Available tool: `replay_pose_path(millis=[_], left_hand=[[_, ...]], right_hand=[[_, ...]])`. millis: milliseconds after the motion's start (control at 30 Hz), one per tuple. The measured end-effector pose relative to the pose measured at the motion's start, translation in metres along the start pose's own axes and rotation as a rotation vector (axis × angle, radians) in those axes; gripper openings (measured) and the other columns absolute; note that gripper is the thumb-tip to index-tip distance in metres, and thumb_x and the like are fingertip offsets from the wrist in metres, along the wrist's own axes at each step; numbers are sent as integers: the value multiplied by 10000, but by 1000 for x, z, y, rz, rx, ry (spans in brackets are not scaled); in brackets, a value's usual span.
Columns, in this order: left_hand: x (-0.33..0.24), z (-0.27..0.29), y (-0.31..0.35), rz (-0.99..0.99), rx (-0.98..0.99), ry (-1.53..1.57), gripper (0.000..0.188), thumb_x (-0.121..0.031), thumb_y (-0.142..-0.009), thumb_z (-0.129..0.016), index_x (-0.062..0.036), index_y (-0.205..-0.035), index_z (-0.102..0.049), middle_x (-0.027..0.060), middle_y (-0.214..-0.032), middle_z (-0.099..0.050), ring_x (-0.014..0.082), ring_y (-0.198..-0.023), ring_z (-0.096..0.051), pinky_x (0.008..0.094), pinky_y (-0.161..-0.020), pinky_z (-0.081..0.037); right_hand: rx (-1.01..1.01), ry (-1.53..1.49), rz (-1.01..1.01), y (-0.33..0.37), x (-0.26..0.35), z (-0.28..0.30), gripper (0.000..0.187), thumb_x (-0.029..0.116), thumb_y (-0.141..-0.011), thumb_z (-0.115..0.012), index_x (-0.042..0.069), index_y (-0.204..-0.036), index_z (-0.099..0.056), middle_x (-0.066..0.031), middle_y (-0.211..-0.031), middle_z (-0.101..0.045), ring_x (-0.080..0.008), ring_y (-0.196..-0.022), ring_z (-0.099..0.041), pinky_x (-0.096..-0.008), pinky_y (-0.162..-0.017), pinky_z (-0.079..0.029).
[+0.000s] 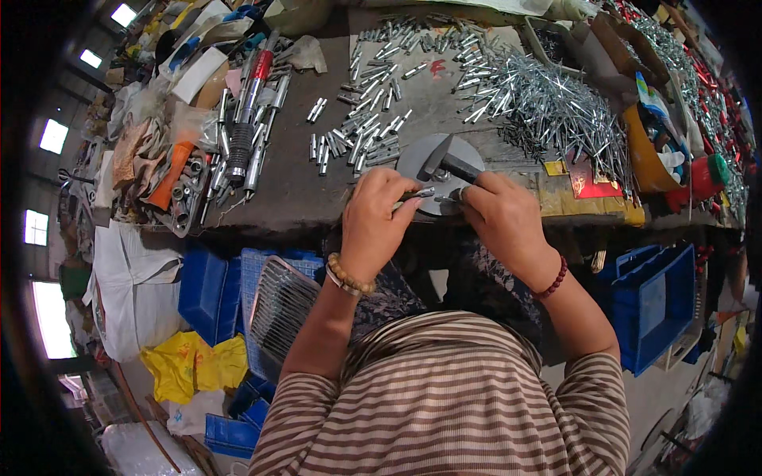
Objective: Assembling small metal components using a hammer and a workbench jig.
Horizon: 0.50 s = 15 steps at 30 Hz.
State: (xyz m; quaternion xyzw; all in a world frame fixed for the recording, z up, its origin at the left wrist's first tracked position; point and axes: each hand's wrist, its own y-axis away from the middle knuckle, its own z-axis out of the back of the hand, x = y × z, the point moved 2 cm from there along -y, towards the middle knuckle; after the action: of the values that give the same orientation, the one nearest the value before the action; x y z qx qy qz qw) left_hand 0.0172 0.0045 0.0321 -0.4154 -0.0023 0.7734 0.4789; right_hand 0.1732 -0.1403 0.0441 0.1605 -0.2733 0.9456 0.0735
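Observation:
My left hand [375, 218] is closed, thumb and fingers pinching a small silvery metal tube [425, 193] at the bench's front edge. Opposite it, my right hand [508, 222] is closed around the end of a hammer's dark handle [463, 168]. The hammer's head lies over a round grey metal disc [413, 159]. The right thumb and forefinger come together near a small metal piece by the disc's front rim; whether they grip it I cannot tell. Beyond the left hand, several short silvery tubes [367, 135] lie loose on the bench.
A heap of thin metal rods [548, 103] spreads at the back right, beside an orange-yellow container [644, 155]. A red-handled tool [258, 75] and metal shafts crowd the left. Blue crates [655, 305] stand below the bench at right; a wire rack [279, 313] leans at left.

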Motion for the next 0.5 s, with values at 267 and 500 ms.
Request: replay_pose_path(millis=[267, 500], left_hand=[[4, -1, -3, 25, 31, -5, 160, -72, -832, -778, -34, -985, -748, 79, -947, -643, 259, -910, -640, 361, -783, -509], [8, -2, 1, 64, 44, 75, 132, -59, -823, -784, -27, -947, -754, 70, -929, -635, 219, -885, -631, 329, -756, -495]], right_hand=[[-28, -9, -20, -7, 1, -2, 112, 55, -766, -744, 75, -845, -667, -82, -847, -591, -309, -816, -630, -433, -686, -521], [19, -48, -58, -8, -3, -5, 137, 64, -753, -767, 79, -863, -686, -84, -850, -592, -326, -845, -632, -453, -712, -510]])
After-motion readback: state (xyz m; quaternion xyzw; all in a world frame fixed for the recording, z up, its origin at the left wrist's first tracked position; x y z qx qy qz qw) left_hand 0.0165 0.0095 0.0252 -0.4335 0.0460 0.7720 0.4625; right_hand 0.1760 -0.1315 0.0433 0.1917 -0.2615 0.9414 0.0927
